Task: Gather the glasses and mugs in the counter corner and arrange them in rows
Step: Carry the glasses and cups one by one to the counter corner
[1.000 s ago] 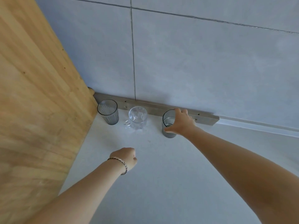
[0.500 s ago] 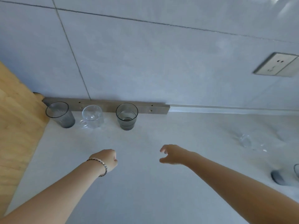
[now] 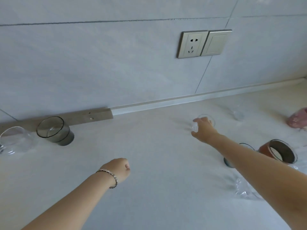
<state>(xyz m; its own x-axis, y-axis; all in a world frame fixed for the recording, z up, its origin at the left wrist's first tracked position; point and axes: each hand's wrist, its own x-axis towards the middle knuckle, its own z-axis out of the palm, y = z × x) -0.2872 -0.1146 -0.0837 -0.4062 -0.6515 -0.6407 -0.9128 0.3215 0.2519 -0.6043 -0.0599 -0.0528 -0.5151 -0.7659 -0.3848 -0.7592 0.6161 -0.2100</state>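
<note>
My right hand (image 3: 203, 130) reaches out over the counter and curls round a small clear glass (image 3: 209, 120) standing near the wall. My left hand (image 3: 118, 169), with a bracelet on the wrist, hovers as a fist above the counter and holds nothing. At the left, by the wall strip, stand a grey smoked glass (image 3: 54, 131) and a clear glass mug (image 3: 14, 141). Right of my forearm are a red-brown glass (image 3: 278, 152), a dark glass (image 3: 230, 161) partly hidden by my arm, a clear glass (image 3: 245, 190) near me, and another clear glass (image 3: 237, 114) farther back.
A pink object (image 3: 298, 120) lies at the right edge. A metal strip (image 3: 93, 115) runs along the wall base at the left. A socket and switch plate (image 3: 204, 43) sits on the tiled wall above the pale counter (image 3: 157, 163).
The view has swung right, away from the wooden panel. My right hand moved from the middle of the counter out to the right and took hold of the small clear glass. My left hand stayed fisted.
</note>
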